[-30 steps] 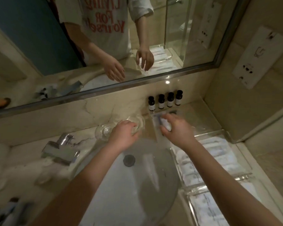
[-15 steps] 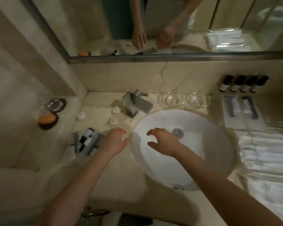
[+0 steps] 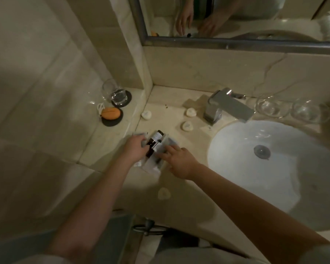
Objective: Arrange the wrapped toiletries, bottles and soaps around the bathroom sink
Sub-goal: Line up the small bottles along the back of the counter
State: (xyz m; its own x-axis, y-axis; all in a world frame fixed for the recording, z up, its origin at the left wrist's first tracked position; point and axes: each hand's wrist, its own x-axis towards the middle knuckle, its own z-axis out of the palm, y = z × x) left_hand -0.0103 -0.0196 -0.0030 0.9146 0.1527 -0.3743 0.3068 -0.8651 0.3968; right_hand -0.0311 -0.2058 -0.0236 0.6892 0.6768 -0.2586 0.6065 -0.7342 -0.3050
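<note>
I see both hands at the counter (image 3: 179, 103), left of the sink (image 3: 236, 168). The dark bottle (image 3: 154, 141) lies tilted on the wrapped packets (image 3: 171, 142), right between the two hands. The left hand (image 3: 135, 149) curls its fingers against the bottle's left side; I can't confirm a real grip. The right hand (image 3: 179, 161) lays straight, spread fingers on the packets just right of the bottle.
</note>
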